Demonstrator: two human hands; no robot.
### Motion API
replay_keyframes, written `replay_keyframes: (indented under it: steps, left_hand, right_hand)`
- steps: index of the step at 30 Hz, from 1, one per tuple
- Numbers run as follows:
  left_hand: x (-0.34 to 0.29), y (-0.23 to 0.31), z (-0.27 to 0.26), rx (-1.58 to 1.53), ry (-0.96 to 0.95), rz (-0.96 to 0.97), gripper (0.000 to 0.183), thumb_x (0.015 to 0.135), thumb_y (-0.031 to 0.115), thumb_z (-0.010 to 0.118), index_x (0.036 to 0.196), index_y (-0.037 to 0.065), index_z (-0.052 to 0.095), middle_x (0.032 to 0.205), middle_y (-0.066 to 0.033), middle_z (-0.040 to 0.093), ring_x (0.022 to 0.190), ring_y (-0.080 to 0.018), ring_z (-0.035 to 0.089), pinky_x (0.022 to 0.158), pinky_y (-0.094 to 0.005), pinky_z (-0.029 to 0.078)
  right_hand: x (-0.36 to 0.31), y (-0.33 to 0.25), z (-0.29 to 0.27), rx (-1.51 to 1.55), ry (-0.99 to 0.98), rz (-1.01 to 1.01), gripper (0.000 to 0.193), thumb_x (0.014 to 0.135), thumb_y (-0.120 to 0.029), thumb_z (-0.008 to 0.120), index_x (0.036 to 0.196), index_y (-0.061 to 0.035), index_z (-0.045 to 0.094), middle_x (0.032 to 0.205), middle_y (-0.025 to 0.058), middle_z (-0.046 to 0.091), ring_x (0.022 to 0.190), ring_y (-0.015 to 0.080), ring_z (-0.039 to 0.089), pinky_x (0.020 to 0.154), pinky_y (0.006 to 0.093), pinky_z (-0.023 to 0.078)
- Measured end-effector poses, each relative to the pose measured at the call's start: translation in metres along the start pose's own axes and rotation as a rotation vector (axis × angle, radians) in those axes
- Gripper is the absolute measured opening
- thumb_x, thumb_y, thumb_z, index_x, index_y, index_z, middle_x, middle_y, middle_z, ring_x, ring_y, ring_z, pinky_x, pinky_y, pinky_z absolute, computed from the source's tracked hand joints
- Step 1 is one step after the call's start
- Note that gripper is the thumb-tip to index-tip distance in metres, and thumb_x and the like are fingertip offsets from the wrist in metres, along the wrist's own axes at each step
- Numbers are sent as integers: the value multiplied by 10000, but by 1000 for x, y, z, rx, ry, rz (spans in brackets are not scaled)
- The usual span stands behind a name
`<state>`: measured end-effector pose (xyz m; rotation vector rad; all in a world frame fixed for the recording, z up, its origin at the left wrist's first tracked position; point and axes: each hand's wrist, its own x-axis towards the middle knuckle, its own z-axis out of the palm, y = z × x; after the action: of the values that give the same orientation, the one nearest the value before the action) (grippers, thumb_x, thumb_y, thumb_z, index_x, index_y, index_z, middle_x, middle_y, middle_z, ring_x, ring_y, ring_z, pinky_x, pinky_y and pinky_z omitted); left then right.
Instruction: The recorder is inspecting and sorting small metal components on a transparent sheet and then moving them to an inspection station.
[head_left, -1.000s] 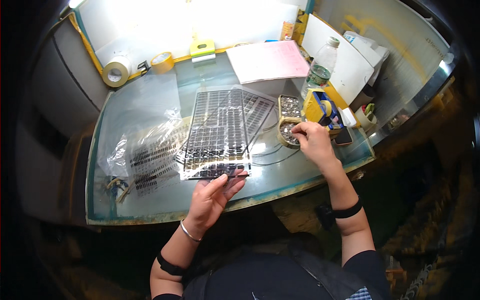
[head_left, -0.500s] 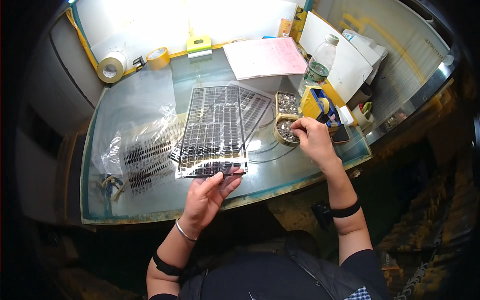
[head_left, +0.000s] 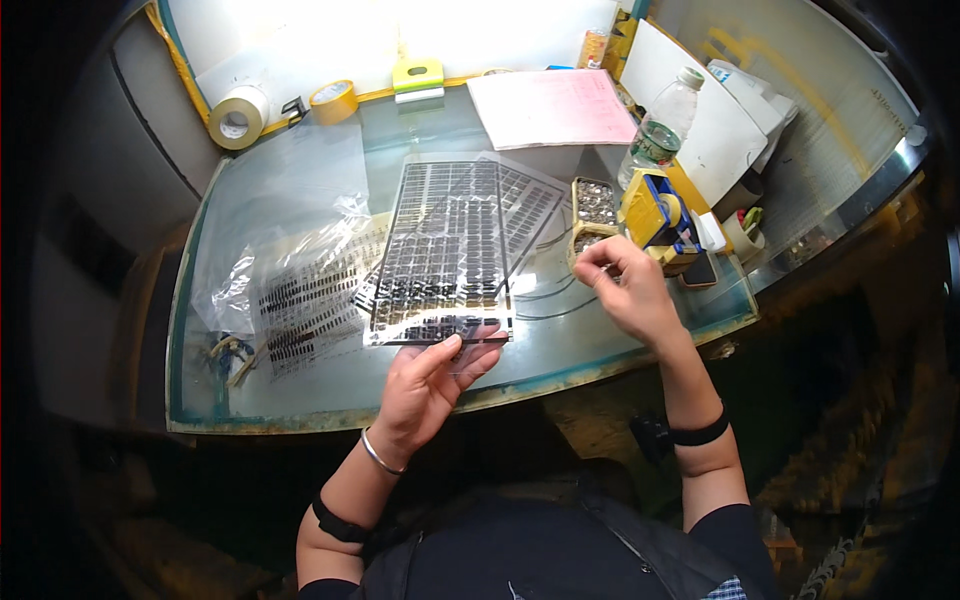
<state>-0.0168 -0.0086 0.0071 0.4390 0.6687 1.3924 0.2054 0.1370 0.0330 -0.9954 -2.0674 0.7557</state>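
My left hand (head_left: pixel 425 390) pinches the near edge of a clear film sheet (head_left: pixel 440 245) printed with rows of black rectangles, thumb on top and fingers underneath. The sheet is tilted above the table, over a second printed film (head_left: pixel 535 205). My right hand (head_left: pixel 635 300) has thumb and forefinger pressed together, just in front of a small round container (head_left: pixel 576 250) of little silvery bits. Whatever lies between those fingertips is too small to make out. Behind that container stands another small container (head_left: pixel 595 203) with similar bits.
A yellow and blue tape dispenser (head_left: pixel 648 215) and a plastic bottle (head_left: pixel 665 125) stand at right. Pink paper (head_left: pixel 550 108) lies at the back. Tape rolls (head_left: pixel 333 102) stand back left, above a clear plastic bag (head_left: pixel 270 220) and more printed film (head_left: pixel 310 300).
My right hand has drawn back from inside the near container, toward me and slightly left. My left hand keeps its hold on the film sheet. The whole view has shifted a little.
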Motion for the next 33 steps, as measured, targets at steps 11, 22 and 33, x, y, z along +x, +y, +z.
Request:
replay_keyframes:
  steps: [11,22,33]
  left_hand:
    - [-1,0,-2,-55,-8,-12,329,952,67,402,1233,-94,462,1202,-221,563,1124,-301,566,988,-412,474]
    - [-1,-1,-6,-156,27,1,276,936,35,438,1192,-52,499,1164,-187,586,1093,-296,585,971,-433,487]
    - [1,-4,-5,47,-44,0,308,956,145,473,1189,-51,515,1162,-150,597,1057,-249,592,911,-365,491]
  right_hand:
    - [-18,-34,39,64,-150,-314,110,752,-95,731,861,-96,726,1089,95,605,1090,241,519,940,350,378]
    - [-29,-32,39,-244,28,-579,251,690,-142,745,923,-230,719,1115,28,602,1081,222,518,934,396,298]
    - [-17,-33,38,-426,96,-771,149,684,-77,660,827,-120,659,900,-40,629,969,148,571,924,394,312]
